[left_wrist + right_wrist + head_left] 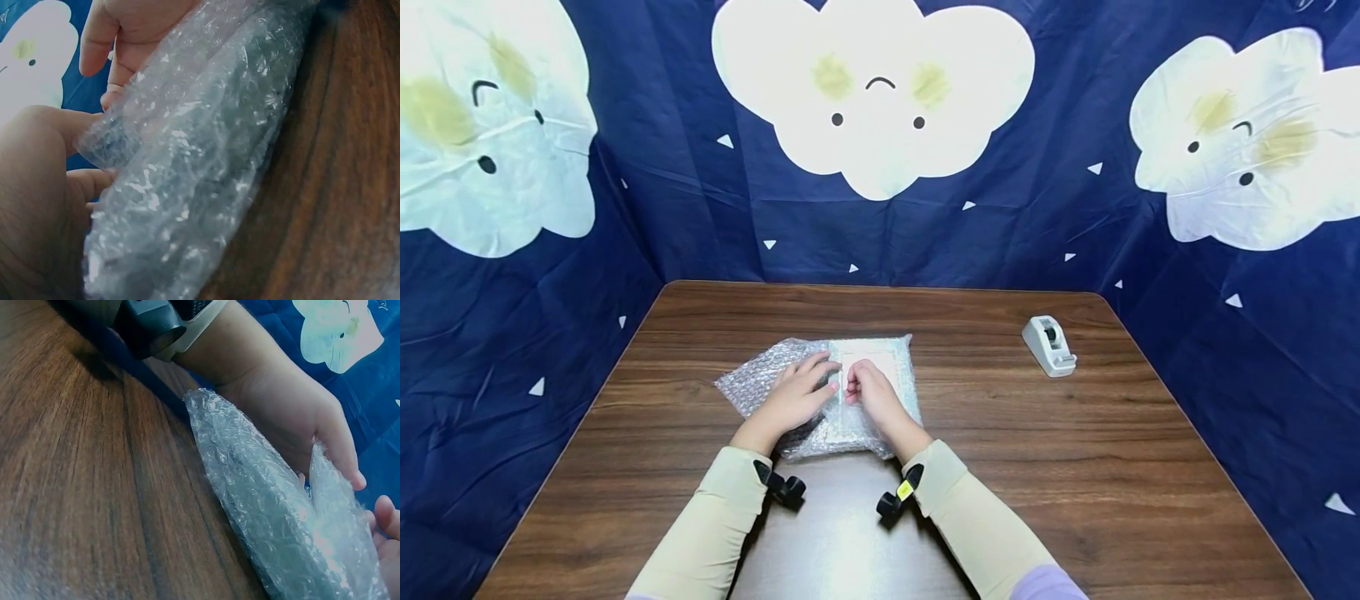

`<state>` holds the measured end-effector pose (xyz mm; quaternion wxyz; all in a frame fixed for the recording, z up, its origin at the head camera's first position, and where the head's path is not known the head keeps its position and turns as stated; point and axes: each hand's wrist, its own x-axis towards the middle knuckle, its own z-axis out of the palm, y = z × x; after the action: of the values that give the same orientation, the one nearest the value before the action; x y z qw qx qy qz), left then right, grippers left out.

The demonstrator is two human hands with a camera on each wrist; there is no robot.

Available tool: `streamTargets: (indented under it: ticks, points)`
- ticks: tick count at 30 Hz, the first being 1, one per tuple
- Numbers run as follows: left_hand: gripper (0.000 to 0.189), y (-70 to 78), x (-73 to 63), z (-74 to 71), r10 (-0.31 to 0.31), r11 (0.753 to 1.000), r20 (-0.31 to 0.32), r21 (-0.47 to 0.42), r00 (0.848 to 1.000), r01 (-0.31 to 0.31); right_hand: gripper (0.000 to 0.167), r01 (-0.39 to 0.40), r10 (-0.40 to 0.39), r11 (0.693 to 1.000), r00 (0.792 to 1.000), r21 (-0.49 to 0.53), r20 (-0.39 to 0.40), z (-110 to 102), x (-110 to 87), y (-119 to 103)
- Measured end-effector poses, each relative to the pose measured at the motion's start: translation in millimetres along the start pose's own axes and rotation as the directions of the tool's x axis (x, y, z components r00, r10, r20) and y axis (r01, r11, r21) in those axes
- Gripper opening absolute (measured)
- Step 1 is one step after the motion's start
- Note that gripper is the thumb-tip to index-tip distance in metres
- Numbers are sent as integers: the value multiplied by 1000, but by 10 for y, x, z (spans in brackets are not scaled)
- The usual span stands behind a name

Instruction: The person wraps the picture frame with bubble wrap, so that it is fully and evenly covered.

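Observation:
A flat, pale rectangular item (901, 362) with a bordered face lies on the wooden table (985, 467), enclosed in clear bubble wrap (752, 375). A loose flap of the wrap spreads out to the left. My left hand (793, 402) is over that flap, fingers spread and pointing toward the middle of the package. My right hand (880, 404) has its fingers curled and its fingertips at the wrap, facing the left hand. In the right wrist view, a raised edge of bubble wrap (325, 481) stands between the hands and partly hides the right fingers.
A white tape dispenser (1050, 346) stands at the back right of the table. Dark blue curtains (700, 225) with white cloud shapes surround the table's back and sides. Small black cameras (782, 486) are strapped at both wrists.

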<state>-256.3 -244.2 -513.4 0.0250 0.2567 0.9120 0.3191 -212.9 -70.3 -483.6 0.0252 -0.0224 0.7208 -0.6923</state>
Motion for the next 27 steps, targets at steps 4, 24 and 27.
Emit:
streamTargets:
  ticks: [4, 24, 27]
  points:
    - [56, 15, 2, 6, -11, 1000, 32, 6, 999, 11, 38, -13, 13, 1000, 1000, 4, -12, -8, 70, 122]
    - [60, 3, -109, 75, 73, 995, 17, 72, 997, -74, 43, 25, -24, 1000, 999, 18, -42, -3, 60, 116]
    - [58, -19, -115, 79, 87, 993, 23, 74, 996, -89, 46, 5, -1, 997, 999, 79, -53, -21, 71, 104]
